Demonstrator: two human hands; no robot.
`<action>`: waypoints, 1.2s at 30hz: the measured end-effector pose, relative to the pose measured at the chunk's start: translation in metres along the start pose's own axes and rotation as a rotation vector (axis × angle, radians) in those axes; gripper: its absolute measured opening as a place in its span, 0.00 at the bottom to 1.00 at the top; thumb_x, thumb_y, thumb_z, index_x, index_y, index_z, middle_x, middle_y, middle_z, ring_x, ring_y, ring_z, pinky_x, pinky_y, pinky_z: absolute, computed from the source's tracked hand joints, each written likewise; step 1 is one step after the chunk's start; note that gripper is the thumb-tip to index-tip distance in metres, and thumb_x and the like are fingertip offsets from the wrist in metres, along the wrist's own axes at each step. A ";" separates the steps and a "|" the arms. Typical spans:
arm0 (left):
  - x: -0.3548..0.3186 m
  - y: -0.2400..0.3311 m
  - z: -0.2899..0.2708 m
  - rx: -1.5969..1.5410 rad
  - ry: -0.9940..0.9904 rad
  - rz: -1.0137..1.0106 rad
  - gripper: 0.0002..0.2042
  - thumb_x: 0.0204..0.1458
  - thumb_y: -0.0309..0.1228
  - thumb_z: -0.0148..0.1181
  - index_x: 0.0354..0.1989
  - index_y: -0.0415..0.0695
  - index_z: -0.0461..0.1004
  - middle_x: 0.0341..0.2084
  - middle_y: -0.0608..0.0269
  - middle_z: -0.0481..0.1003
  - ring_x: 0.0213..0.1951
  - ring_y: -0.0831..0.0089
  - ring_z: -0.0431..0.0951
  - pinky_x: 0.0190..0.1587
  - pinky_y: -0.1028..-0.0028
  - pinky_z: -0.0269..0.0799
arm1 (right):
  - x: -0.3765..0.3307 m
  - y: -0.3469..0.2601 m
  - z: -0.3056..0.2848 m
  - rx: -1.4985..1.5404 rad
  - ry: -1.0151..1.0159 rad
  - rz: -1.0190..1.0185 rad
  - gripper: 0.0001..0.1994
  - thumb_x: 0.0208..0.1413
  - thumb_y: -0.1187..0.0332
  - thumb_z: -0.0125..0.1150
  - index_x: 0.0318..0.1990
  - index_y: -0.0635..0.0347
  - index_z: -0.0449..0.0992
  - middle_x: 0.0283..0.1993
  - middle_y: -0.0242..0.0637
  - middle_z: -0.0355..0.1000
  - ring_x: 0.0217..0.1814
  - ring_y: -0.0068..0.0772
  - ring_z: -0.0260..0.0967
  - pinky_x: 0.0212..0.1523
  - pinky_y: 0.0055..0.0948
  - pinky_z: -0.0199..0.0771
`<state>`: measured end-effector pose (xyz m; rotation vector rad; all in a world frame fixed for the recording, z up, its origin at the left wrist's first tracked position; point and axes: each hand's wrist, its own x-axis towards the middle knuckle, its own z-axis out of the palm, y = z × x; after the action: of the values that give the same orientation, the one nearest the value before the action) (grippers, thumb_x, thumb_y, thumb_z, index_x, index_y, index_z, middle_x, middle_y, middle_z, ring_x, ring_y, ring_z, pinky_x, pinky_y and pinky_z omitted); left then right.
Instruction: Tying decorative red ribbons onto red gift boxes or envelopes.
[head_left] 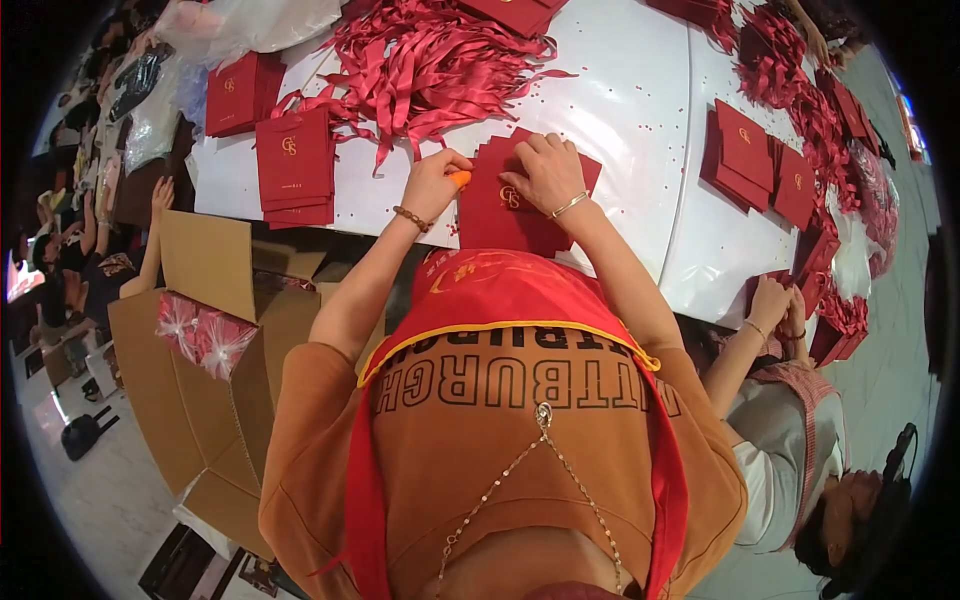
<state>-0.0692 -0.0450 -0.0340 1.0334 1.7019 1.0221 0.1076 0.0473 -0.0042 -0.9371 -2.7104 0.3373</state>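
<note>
**Two hands on a stack of dark red folded pieces**

The stack of red pieces lies on the white table, flat, dark red, with a small gold emblem on the top piece, edges fanned unevenly. The right hand rests spread and flat on the stack, fingers extended, gripping nothing. The left hand is curled at the stack's left edge, an orange fingertip cover touching it. Red ribbons lie beyond the fingertips.
</note>
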 end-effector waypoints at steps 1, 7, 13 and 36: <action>0.000 0.000 0.002 0.034 0.008 -0.015 0.07 0.41 0.23 0.55 0.30 0.35 0.73 0.20 0.59 0.75 0.22 0.76 0.74 0.25 0.78 0.68 | 0.003 -0.003 -0.002 -0.046 -0.025 -0.001 0.15 0.37 0.58 0.64 0.30 0.56 0.72 0.34 0.35 0.66 0.42 0.36 0.62 0.39 0.34 0.61; 0.000 -0.007 0.007 0.097 0.031 -0.035 0.07 0.41 0.24 0.56 0.30 0.36 0.74 0.20 0.58 0.76 0.22 0.75 0.75 0.25 0.77 0.69 | 0.014 -0.020 0.009 -0.125 -0.065 -0.039 0.16 0.36 0.60 0.65 0.32 0.58 0.71 0.34 0.36 0.67 0.40 0.39 0.63 0.38 0.35 0.63; -0.003 -0.011 0.007 0.080 0.088 -0.030 0.06 0.42 0.25 0.56 0.29 0.36 0.73 0.20 0.57 0.75 0.23 0.73 0.75 0.26 0.76 0.69 | 0.032 -0.012 0.013 0.244 -0.527 0.230 0.15 0.40 0.61 0.61 0.37 0.54 0.74 0.37 0.41 0.72 0.42 0.39 0.69 0.42 0.34 0.68; -0.007 0.017 0.027 0.233 0.080 0.140 0.05 0.42 0.26 0.54 0.26 0.39 0.73 0.20 0.53 0.74 0.25 0.60 0.75 0.28 0.68 0.68 | 0.018 0.030 0.041 0.996 -0.597 0.304 0.12 0.49 0.76 0.56 0.44 0.66 0.71 0.35 0.31 0.72 0.36 0.18 0.66 0.39 0.19 0.66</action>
<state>-0.0383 -0.0403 -0.0240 1.2912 1.8680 0.9800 0.0986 0.0756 -0.0485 -0.9787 -2.2423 2.0422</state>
